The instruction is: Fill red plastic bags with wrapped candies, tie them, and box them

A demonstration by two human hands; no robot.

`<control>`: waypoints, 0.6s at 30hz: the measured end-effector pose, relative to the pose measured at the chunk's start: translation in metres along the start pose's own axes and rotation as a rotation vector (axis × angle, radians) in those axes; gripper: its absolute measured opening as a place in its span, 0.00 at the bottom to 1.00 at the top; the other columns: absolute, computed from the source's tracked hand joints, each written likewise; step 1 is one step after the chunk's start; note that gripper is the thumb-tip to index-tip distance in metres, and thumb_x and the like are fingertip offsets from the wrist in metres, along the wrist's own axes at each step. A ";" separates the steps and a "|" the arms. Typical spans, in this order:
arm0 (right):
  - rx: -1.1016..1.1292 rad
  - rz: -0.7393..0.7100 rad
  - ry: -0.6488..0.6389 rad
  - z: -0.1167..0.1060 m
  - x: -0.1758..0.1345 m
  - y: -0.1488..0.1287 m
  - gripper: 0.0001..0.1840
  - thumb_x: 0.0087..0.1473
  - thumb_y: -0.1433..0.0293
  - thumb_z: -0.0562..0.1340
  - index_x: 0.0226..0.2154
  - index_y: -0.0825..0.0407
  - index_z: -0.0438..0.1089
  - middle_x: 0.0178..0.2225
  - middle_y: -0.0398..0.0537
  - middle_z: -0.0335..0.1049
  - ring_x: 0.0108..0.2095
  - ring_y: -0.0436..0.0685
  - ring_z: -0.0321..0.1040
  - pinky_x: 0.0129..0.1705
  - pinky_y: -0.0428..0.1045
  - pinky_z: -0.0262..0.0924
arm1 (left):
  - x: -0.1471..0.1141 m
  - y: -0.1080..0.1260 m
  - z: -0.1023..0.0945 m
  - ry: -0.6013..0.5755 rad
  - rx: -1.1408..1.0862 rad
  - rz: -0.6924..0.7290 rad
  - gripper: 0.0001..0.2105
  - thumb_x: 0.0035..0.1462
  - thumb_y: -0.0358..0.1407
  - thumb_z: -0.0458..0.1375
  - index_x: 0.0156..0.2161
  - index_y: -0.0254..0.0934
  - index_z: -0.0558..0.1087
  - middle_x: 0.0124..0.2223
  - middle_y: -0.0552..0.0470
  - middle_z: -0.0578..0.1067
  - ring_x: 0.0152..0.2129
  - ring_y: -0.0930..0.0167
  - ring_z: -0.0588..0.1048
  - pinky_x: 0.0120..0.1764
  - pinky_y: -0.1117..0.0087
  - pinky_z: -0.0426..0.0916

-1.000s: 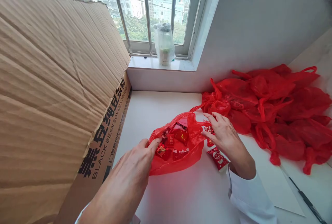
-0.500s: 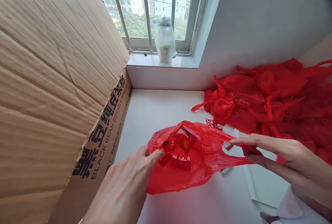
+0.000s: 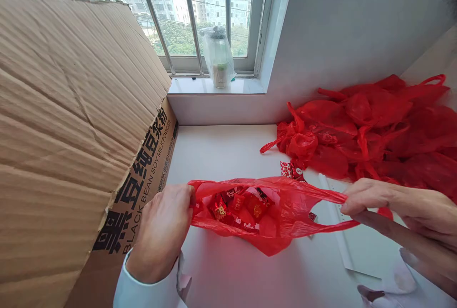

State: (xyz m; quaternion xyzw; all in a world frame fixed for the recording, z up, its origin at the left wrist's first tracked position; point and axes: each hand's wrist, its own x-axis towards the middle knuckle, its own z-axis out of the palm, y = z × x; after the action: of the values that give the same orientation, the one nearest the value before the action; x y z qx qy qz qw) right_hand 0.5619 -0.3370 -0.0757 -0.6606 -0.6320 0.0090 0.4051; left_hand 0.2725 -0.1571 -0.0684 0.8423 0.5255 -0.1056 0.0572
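A thin red plastic bag (image 3: 282, 246) is stretched sideways above the white table, its mouth facing up. Several small red-wrapped packets (image 3: 237, 203), some with gold print, lie inside it. At its left end my left hand (image 3: 160, 229) is closed on the bag's edge, back of the hand up. My right hand (image 3: 396, 208) pinches the handle loop at the other end between thumb and fingers. Behind the bag, a patterned red packet (image 3: 286, 169) lies on the table.
A heap of tied red plastic bags (image 3: 364, 132) lies against the wall at right. A large open cardboard box (image 3: 71, 108) fills the left side. On the windowsill (image 3: 246, 87) stands a jar in a clear bag (image 3: 219, 60). A pale flat board (image 3: 367, 251) lies under my right hand.
My left hand has gone from the packets in the bag's mouth to its left edge and grips it. The bag is now pulled taut and narrower between both hands.
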 end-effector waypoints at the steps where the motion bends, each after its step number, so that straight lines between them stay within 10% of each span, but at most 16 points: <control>1: 0.024 -0.067 -0.080 0.000 0.004 0.000 0.06 0.54 0.66 0.62 0.34 0.40 0.75 0.32 0.45 0.76 0.31 0.55 0.75 0.31 0.43 0.71 | 0.001 -0.003 0.001 0.028 -0.031 0.046 0.10 0.56 0.30 0.46 0.24 0.39 0.62 0.23 0.55 0.64 0.22 0.70 0.64 0.26 0.69 0.50; 9: 0.158 0.039 0.112 0.018 0.021 -0.009 0.07 0.56 0.71 0.61 0.36 0.43 0.73 0.37 0.43 0.74 0.37 0.50 0.72 0.37 0.43 0.68 | 0.010 -0.002 -0.008 0.476 -0.515 0.400 0.06 0.60 0.38 0.52 0.33 0.40 0.69 0.42 0.52 0.70 0.38 0.69 0.70 0.41 0.69 0.63; 14: 0.446 0.233 0.386 0.043 0.030 -0.020 0.12 0.51 0.72 0.67 0.40 0.45 0.73 0.38 0.43 0.75 0.35 0.48 0.73 0.36 0.40 0.69 | 0.008 0.007 -0.014 0.305 -1.164 0.448 0.07 0.63 0.41 0.51 0.36 0.40 0.66 0.33 0.56 0.71 0.30 0.74 0.69 0.34 0.73 0.65; 18: 0.774 0.240 0.309 0.053 0.042 -0.019 0.17 0.51 0.73 0.67 0.44 0.45 0.69 0.42 0.45 0.76 0.36 0.48 0.74 0.36 0.42 0.70 | 0.001 0.013 -0.017 0.217 -1.483 0.453 0.06 0.63 0.39 0.52 0.35 0.40 0.64 0.32 0.56 0.72 0.28 0.75 0.69 0.31 0.75 0.65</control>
State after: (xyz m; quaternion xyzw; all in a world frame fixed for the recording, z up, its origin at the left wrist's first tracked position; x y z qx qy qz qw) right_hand 0.5267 -0.2763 -0.0802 -0.5224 -0.4327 0.1935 0.7088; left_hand 0.2869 -0.1583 -0.0527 0.6763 0.2766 0.3704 0.5735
